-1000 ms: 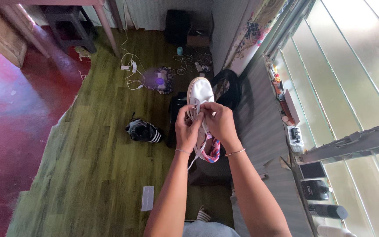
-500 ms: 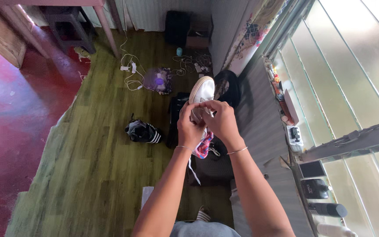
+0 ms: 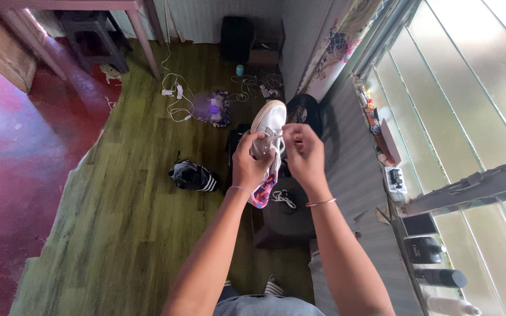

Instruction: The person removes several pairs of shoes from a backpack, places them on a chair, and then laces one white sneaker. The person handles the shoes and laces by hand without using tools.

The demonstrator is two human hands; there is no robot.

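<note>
A white sneaker (image 3: 268,119) with a pink and blue patterned lining is held up in front of me, toe pointing away. My left hand (image 3: 249,162) grips its side around the middle. My right hand (image 3: 303,153) pinches the white shoelace (image 3: 276,137) near the top eyelets, stretching a short length across to the shoe. A loose end of lace (image 3: 282,198) hangs below the heel over a dark round stool (image 3: 291,219).
A black shoe with white stripes (image 3: 193,175) lies on the green wood-look floor (image 3: 130,210). White cables and chargers (image 3: 174,93) sit farther off. A window ledge (image 3: 405,199) with bottles and small boxes runs along the right. Table legs (image 3: 145,35) stand top left.
The shoe has tilted, its heel swung left and its toe right. My right hand moved right, drawing the lace out sideways. The lace end now rests over the stool.
</note>
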